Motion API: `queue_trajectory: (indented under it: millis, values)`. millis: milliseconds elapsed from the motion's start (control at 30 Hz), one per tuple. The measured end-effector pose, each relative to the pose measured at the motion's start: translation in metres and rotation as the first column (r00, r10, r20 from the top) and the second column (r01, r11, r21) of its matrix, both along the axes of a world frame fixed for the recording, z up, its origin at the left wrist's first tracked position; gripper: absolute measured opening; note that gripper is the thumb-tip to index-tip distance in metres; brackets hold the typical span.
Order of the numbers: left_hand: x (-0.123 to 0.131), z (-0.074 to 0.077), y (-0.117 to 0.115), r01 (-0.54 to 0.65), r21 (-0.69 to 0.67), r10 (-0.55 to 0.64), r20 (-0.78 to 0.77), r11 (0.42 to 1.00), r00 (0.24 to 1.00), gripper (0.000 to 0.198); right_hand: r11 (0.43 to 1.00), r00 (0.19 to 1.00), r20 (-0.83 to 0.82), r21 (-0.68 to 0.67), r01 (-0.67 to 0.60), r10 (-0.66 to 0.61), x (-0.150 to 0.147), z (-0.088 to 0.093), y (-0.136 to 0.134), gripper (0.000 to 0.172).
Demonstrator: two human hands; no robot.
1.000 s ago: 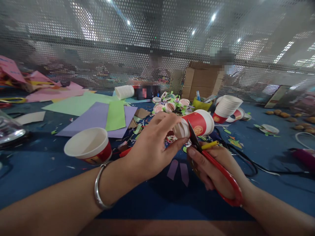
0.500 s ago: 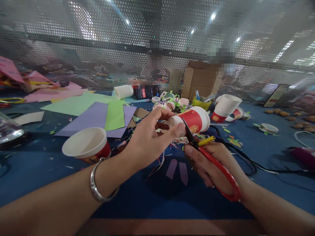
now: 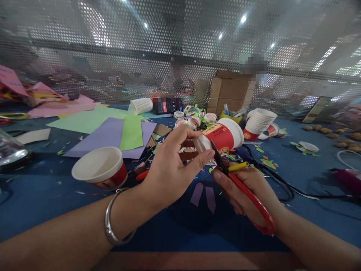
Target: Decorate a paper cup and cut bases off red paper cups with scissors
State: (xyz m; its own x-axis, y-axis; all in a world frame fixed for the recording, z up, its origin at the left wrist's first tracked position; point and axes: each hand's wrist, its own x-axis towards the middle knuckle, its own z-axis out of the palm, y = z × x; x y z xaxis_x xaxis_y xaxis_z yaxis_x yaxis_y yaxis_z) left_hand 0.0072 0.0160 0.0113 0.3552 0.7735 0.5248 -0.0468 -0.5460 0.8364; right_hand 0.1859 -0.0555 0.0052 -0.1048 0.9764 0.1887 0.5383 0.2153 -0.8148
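In the middle of the head view, my left hand (image 3: 172, 165) is closed on the base end of a red and white paper cup (image 3: 225, 135). The cup lies on its side in the air, its rim to the right. My right hand (image 3: 248, 188) grips red-handled scissors (image 3: 248, 195), and their dark blades reach up against the cup's side near its base. A thin yellow stick (image 3: 238, 166) pokes out above the right hand's fingers. Two small purple paper strips (image 3: 196, 194) lie on the table below the hands. Left of my left hand stands another paper cup (image 3: 100, 167).
Purple (image 3: 97, 137) and green paper sheets (image 3: 93, 120) spread at the left. Nested paper cups (image 3: 261, 122) stand at the right, near a black cable (image 3: 282, 180). Behind are cut paper pieces (image 3: 194, 116), a phone (image 3: 169, 105) and a cardboard box (image 3: 229, 90).
The cup has turned a little in my left hand, bringing printed text into view, and has shifted slightly right. The scissors remain at its side.
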Motion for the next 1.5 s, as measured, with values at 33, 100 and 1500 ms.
queue_trajectory:
  millis: [33,100,1500]
  values:
    - [0.001,-0.001,-0.001,-0.001,0.006,0.001,0.004,1.0,1.0,0.025,0.999,1.0,-0.01,-0.032,-0.006,0.005,0.0,0.0,0.0,0.056]
    - [0.002,-0.002,-0.002,-0.016,0.028,0.016,0.007,0.999,1.0,0.025,0.996,1.0,-0.021,-0.086,0.006,-0.008,0.001,0.0,0.0,0.059]
    - [0.0,0.0,-0.001,0.011,-0.028,-0.012,-0.037,1.0,0.999,0.027,0.957,0.99,-0.078,-0.276,0.089,-0.114,-0.003,0.003,-0.005,0.066]
